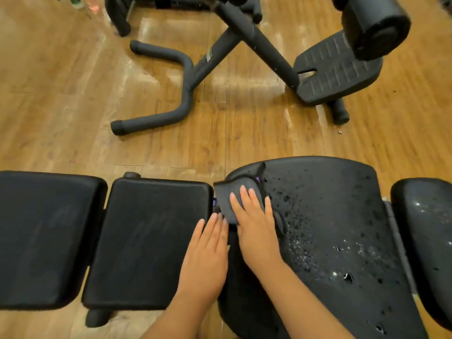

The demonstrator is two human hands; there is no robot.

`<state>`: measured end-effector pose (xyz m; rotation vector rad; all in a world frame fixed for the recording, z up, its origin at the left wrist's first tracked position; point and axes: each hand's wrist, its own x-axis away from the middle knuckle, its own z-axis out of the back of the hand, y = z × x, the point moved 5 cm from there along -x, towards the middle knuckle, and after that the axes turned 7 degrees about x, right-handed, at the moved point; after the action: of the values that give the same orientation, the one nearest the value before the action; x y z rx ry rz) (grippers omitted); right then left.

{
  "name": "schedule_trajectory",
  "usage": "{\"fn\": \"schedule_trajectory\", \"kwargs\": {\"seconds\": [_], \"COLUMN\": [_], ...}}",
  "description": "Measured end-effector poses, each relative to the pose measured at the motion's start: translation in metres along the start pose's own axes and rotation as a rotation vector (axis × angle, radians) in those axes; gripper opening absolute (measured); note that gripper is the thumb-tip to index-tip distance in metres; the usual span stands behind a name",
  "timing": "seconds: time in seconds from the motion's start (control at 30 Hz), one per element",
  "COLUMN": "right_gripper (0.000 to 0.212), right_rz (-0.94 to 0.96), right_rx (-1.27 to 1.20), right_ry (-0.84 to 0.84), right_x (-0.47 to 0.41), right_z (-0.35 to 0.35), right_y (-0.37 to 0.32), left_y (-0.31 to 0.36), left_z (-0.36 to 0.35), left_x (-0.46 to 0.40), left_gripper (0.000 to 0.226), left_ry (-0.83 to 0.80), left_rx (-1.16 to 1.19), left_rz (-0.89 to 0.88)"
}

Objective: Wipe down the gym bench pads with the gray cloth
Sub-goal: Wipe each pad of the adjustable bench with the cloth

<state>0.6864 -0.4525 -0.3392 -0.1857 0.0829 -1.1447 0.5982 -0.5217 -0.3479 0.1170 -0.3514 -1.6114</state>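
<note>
Partway through: right hand (254,226) flat, fingers straight, pressing gray cloth (234,199) onto left edge of droplet-covered wide pad (330,228), left hand (208,250) flat on middle pad (151,241); wide pad and far-right pad (425,228) apparently left to dry.

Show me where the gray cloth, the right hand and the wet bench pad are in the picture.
gray cloth (226,200): head view, on its flat left part beside the fingers.
right hand (256,228): head view, on the back of the hand.
wet bench pad (337,216): head view, on its droplet-covered top surface.
</note>
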Motion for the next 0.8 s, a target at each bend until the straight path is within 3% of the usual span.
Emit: {"fn": "schedule_trajectory", "kwargs": {"seconds": [0.13,0.23,0.43,0.6,0.7,0.8], "right_gripper": [0.063,0.063,0.059,0.046,0.048,0.048], "right_rz": [0.016,0.033,0.079,0.217,0.243,0.177], "right_rx": [0.04,0.05,0.007,0.159,0.161,-0.014], "right_ry": [0.008,-0.013,0.033,0.069,0.036,-0.001], "right_x": [-0.07,-0.072,0.042,0.153,0.162,0.127], "right_z": [0.003,0.003,-0.014,-0.035,-0.031,-0.019], "right_y": [0.003,0.002,-0.02,-0.027,-0.023,-0.015], "left_y": [-0.001,-0.002,-0.004,-0.007,-0.007,-0.008], "left_z": [0.0,0.0,0.004,0.003,0.002,0.001], "left_x": [0.0,0.001,0.003,0.001,0.0,0.001], "left_gripper": [0.05,0.047,0.047,0.048,0.047,0.047], "left_ry": [0.054,0.063,0.101,0.074,0.074,0.096], "left_rx": [0.005,0.034,0.066,0.019,0.026,0.041], "left_rz": [-0.017,-0.016,-0.035,0.01,-0.002,-0.031]}}
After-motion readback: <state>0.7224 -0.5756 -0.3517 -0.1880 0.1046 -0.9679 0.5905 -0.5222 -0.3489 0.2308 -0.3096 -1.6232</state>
